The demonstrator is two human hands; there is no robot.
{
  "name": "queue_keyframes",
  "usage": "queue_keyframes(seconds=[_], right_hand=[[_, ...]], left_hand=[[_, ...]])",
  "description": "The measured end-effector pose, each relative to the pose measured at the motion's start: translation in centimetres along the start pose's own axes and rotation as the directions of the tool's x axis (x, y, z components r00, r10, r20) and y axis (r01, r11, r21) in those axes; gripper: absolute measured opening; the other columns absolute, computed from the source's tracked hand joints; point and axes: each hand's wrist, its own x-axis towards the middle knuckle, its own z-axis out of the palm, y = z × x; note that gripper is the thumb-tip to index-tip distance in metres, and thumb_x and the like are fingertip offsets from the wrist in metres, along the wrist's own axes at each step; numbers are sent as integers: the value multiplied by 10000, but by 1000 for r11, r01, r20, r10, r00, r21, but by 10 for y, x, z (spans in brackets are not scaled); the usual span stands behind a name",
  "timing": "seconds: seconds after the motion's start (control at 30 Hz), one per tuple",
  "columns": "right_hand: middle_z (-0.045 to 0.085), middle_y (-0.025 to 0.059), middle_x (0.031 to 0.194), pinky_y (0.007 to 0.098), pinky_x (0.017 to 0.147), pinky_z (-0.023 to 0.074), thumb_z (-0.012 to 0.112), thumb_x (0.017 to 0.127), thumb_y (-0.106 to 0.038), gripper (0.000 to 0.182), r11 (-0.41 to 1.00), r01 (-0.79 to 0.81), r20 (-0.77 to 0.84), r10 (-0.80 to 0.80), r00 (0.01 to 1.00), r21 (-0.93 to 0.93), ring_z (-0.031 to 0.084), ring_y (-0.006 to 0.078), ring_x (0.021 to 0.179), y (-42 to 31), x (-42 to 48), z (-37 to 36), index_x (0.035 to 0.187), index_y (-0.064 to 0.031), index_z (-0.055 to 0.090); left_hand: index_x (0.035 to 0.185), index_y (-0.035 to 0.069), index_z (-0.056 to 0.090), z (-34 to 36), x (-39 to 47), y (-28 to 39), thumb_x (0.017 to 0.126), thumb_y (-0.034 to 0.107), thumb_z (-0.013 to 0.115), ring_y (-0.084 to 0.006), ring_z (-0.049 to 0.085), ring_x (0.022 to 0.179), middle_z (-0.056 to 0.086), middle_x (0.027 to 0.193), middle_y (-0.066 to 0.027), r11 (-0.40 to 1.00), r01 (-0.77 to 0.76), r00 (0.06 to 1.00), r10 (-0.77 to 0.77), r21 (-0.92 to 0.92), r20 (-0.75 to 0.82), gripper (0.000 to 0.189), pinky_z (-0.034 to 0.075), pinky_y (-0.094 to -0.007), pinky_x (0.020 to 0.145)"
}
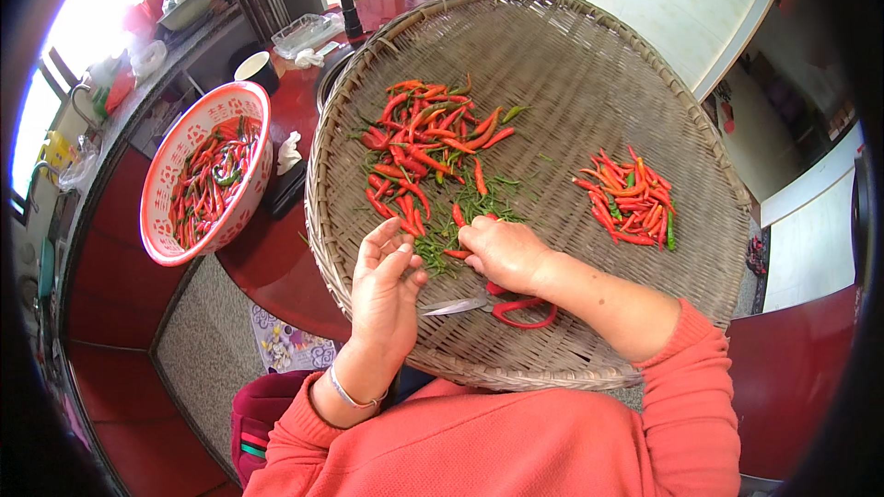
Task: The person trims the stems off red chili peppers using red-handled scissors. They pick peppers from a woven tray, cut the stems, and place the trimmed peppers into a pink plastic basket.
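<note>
A large round woven bamboo tray [552, 76] lies before me. My left hand [387, 283] is over its near left rim, palm turned up, fingers apart and holding nothing. My right hand [507, 252] curls over the green stem clippings [436, 248], with a red chili pepper [456, 254] sticking out from its fingertips. Other contents of that fist are hidden. Beyond the hands sits a loose heap of stemmed red chilies [428, 131]. A smaller pile of chilies [628, 200], mostly red, rests at the right. Red-handled scissors [521, 310] lie partly open below my right wrist.
Left of the tray, a patterned red-and-white basin [159, 200] holds many chilies. It stands on a dark red table [290, 283] by a crumpled tissue [289, 152], a cup [255, 69] and a clear plastic container [307, 34]. A counter [200, 38] runs along the left.
</note>
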Motion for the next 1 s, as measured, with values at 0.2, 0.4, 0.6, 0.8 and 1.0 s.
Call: queue_keyframes(seconds=[0.2, 0.4, 0.6, 0.8, 1.0], right_hand=[[617, 82, 874, 300, 652, 487, 577, 903, -188, 195, 828, -97, 116, 39, 992, 553, 577, 151, 721, 10, 2, -14, 978, -12, 540], [590, 20, 811, 190, 538, 409, 557, 931, -222, 189, 244, -250, 277, -81, 958, 937, 470, 53, 589, -14, -5, -37, 975, -39, 553], [566, -17, 741, 181, 518, 374, 607, 901, -275, 220, 93, -327, 336, -96, 937, 940, 449, 33, 581, -14, -10, -33, 880, -58, 585], [537, -33, 689, 185, 506, 364, 594, 909, -277, 226, 253, -315, 338, -50, 940, 915, 432, 29, 564, -18, -14, -35, 823, -68, 577], [527, -49, 692, 178, 533, 360, 528, 944, -243, 215, 382, -158, 200, -73, 977, 910, 428, 25, 587, -25, -14, -33, 809, -80, 570]], left_hand=[[1195, 31, 479, 3, 0, -2, 863, 31, 571, -76, 487, 762, 508, 1032, -17, 999, -6, 1000, 5, 48, 18, 344, 424, -223, 647], [1122, 10, 552, 5, -1, -3, 893, 100, 599, -62, 475, 666, 571, 896, -4, 989, 137, 974, -144, 52, 176, 251, 405, -209, 610], [966, 31, 577, 3, 0, -3, 909, 119, 579, -94, 489, 639, 555, 783, -9, 993, 116, 978, -113, -6, 175, 105, 416, -232, 605], [963, 30, 578, 1, 1, -5, 939, 146, 531, -110, 488, 636, 550, 746, -24, 997, 68, 986, -63, -30, 154, 128, 410, -261, 613], [946, 24, 575, -3, 2, -6, 946, 158, 520, -115, 504, 645, 557, 750, -31, 998, 62, 980, -57, -23, 192, 146, 421, -258, 611]])
